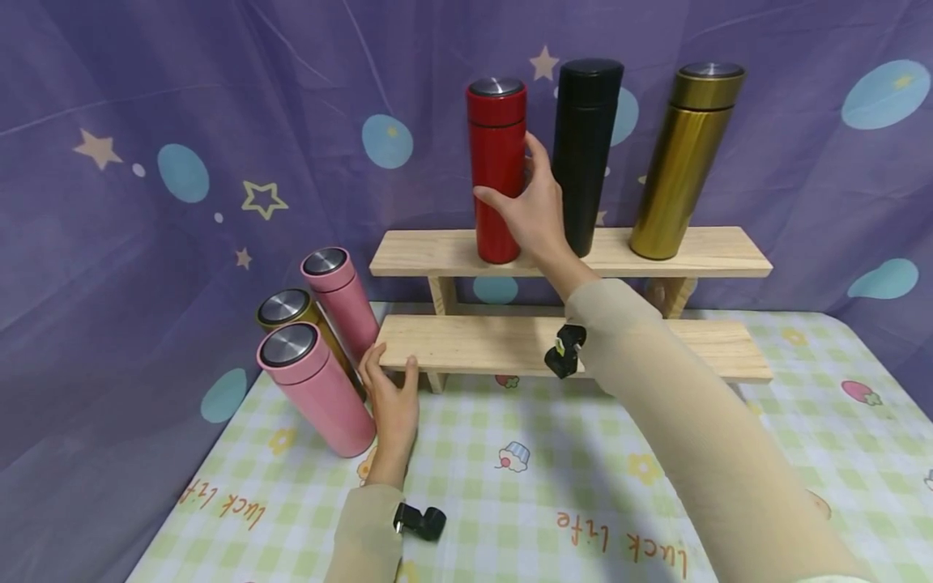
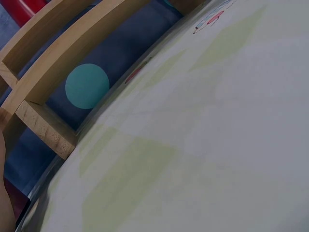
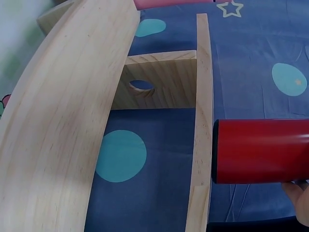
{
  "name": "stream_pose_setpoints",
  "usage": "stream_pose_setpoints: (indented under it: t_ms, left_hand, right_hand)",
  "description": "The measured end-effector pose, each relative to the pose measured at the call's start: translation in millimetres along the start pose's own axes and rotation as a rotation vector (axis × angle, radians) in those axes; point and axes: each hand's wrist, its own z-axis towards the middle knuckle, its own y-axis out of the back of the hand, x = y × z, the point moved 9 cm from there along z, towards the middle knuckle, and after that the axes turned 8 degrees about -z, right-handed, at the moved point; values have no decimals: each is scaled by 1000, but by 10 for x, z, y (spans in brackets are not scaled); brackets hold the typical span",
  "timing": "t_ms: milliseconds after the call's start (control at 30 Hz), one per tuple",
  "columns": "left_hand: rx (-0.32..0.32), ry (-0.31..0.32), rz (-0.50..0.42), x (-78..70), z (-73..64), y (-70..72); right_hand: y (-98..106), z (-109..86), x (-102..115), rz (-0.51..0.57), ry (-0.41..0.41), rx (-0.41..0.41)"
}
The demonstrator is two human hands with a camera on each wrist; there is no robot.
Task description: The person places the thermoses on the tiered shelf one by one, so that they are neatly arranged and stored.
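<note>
My right hand [image 1: 538,212] grips a red thermos flask [image 1: 498,146] with a steel-topped lid, thumb across its front and fingers behind its right side. The flask stands upright at the upper board [image 1: 408,253] of a two-step wooden shelf. In the right wrist view, the base of the red flask [image 3: 260,151] is right at that board's surface. My left hand [image 1: 396,405] holds the left front corner of the lower board [image 1: 474,344], fingers at its end and thumb at the front edge. Close to its left stands a pink flask [image 1: 321,393].
A black flask [image 1: 585,154] and a gold flask [image 1: 681,162] stand on the upper board, right of the red one. Behind the near pink flask are a second gold flask [image 1: 284,308] and another pink flask [image 1: 338,295]. A checked tablecloth [image 1: 466,518] lies beneath; a purple curtain [image 1: 277,73] hangs behind.
</note>
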Motion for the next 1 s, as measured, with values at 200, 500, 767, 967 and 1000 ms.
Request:
stream_pose_setpoints:
  t_ms: [200, 500, 767, 967, 1000]
  left_hand:
    - [6, 5, 1, 4, -6, -12]
    - [14, 11, 4, 15, -10, -15]
    - [10, -1, 4, 15, 12, -8]
    - [18, 7, 4, 29, 19, -6]
    - [20, 8, 3, 30, 19, -6]
  right_hand:
    - [2, 42, -47, -22, -34, -8]
    - [-40, 74, -84, -36, -64, 21]
    - [-83, 88, -89, -55, -83, 51]
    - [-99, 81, -82, -66, -78, 36]
    - [-104, 79, -80, -67, -76, 31]
